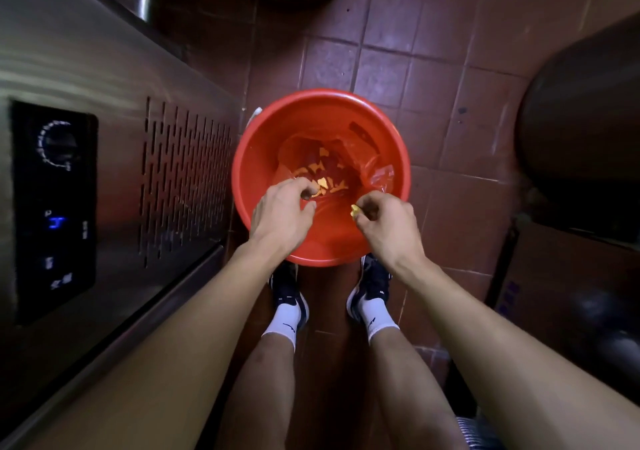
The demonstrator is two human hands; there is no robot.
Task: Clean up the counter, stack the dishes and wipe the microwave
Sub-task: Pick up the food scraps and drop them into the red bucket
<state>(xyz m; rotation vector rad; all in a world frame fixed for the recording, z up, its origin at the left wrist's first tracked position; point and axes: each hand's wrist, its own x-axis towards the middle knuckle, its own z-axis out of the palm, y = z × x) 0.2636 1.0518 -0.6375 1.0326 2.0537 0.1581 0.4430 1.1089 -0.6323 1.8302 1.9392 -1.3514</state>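
Observation:
A red plastic bucket stands on the tiled floor in front of my feet. Yellow and dark food scraps lie at its bottom on a crumpled plastic bag. My left hand hovers over the bucket's near left side with its fingers curled; whether it holds anything I cannot tell. My right hand is over the near right side and pinches a small yellow scrap between thumb and fingertips.
A stainless steel appliance with a vent grille and a dark control panel runs along the left. Dark round containers and a cardboard box stand at the right. Red floor tiles lie beyond the bucket.

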